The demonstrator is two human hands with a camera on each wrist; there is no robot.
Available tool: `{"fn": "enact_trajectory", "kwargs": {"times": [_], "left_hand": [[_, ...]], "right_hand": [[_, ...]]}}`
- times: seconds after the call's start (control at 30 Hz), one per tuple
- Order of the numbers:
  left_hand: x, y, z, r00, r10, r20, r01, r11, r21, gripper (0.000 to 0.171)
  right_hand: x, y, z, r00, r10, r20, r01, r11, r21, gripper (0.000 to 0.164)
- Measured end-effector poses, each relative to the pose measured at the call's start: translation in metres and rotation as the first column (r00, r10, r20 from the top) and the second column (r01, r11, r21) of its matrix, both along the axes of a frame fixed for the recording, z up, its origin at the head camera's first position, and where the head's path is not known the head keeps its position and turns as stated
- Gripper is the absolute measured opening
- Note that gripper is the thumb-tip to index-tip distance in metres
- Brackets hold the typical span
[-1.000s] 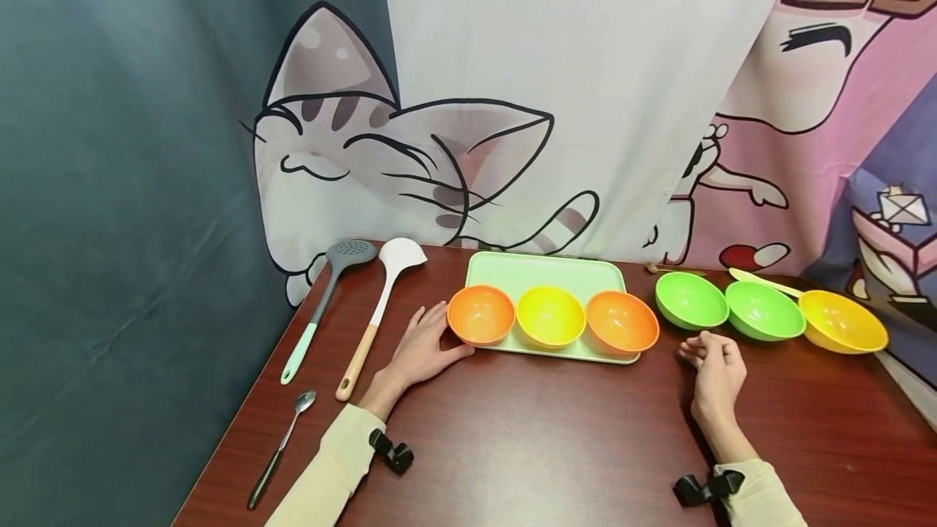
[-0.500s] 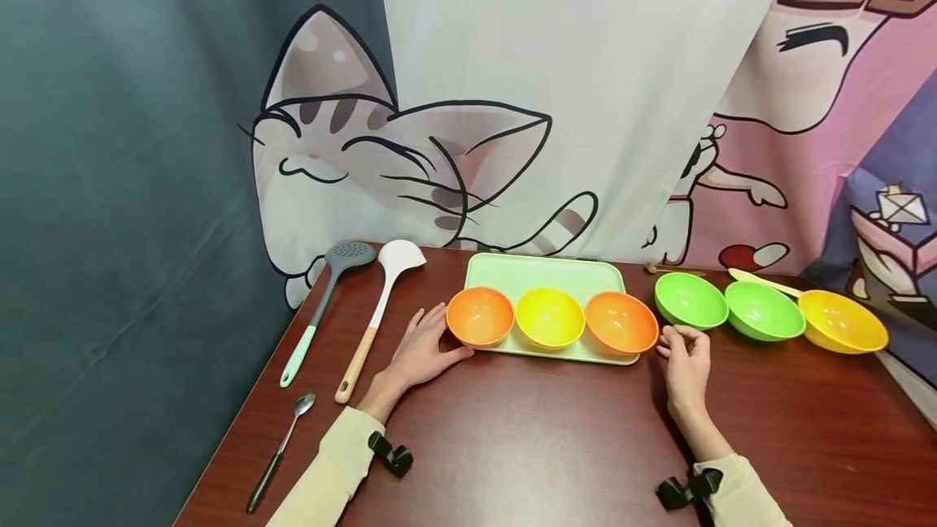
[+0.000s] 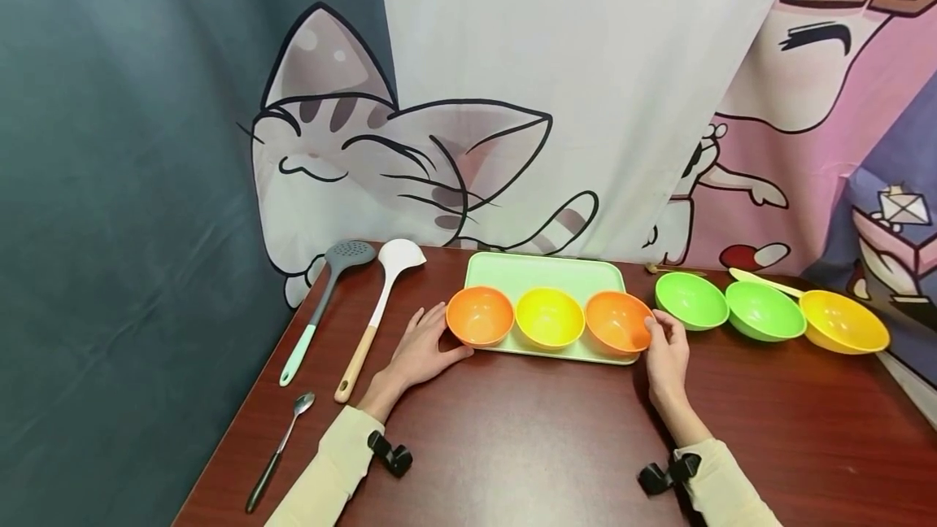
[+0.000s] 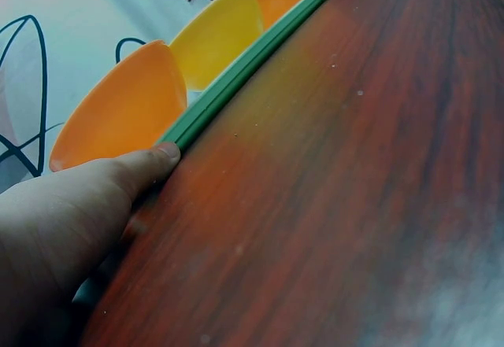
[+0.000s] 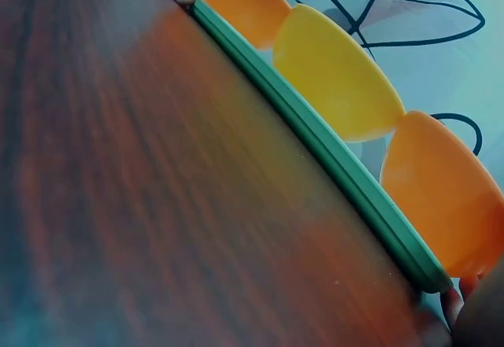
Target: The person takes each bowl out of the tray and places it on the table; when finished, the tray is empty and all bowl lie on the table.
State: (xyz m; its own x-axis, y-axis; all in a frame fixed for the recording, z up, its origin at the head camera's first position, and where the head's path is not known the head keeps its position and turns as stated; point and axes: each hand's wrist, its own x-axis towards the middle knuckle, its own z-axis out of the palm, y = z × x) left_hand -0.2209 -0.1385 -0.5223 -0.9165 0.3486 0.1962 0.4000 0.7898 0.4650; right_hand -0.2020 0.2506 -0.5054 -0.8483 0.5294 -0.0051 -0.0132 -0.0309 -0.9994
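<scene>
- The tray (image 3: 545,268), pale green, lay on the table (image 3: 512,437) and bore a left orange bowl (image 3: 480,317), a middle yellow bowl (image 3: 551,318) and a right orange bowl (image 3: 617,322), side by side.
- The left hand (image 3: 420,354) was at the tray's left end, fingers spread and relaxed. The left wrist view alone clearly showed its thumb tip touching the tray's near corner.
- The right hand (image 3: 668,356) was at the tray's right end, beside the right orange bowl. The right wrist view showed fingertips by the tray's corner; whether they gripped tray or bowl could not be told.
- Only the wrist views showed the tray's ridged near side face-on.
- Only the head view showed two green bowls (image 3: 691,301) and a large yellow bowl (image 3: 845,322) right of the tray, and a skimmer (image 3: 327,299), ladle (image 3: 378,307) and spoon (image 3: 281,450) left of it.
</scene>
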Motion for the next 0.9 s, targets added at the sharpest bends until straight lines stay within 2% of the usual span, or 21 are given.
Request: {"fn": "enact_trajectory", "kwargs": {"times": [0.13,0.33,0.57,0.9], "left_hand": [[-0.0005,-0.0007,0.0031,1.0,-0.006,0.006,0.006,1.0,-0.006,0.084],[0.0002,-0.0021,0.0019,1.0,-0.006,0.006,0.006,1.0,-0.02,0.084],[0.0013,-0.0014,-0.0027,1.0,0.0,0.007,0.0,1.0,0.001,0.084],[-0.0013,-0.0023,-0.0006,1.0,-0.008,0.005,0.008,1.0,-0.005,0.085]], "right_hand": [[-0.0039,-0.0005,0.0002,1.0,-0.013,0.004,0.013,0.996,0.089,0.036],[-0.0062,0.0004,-0.0001,1.0,-0.024,0.013,0.023,0.996,0.088,0.034],[-0.0073,0.004,-0.0017,0.997,-0.067,-0.044,0.067,0.998,0.011,0.028],[-0.0041,0.0037,0.0032,0.995,-0.07,-0.068,0.061,0.99,-0.128,0.014]]}}
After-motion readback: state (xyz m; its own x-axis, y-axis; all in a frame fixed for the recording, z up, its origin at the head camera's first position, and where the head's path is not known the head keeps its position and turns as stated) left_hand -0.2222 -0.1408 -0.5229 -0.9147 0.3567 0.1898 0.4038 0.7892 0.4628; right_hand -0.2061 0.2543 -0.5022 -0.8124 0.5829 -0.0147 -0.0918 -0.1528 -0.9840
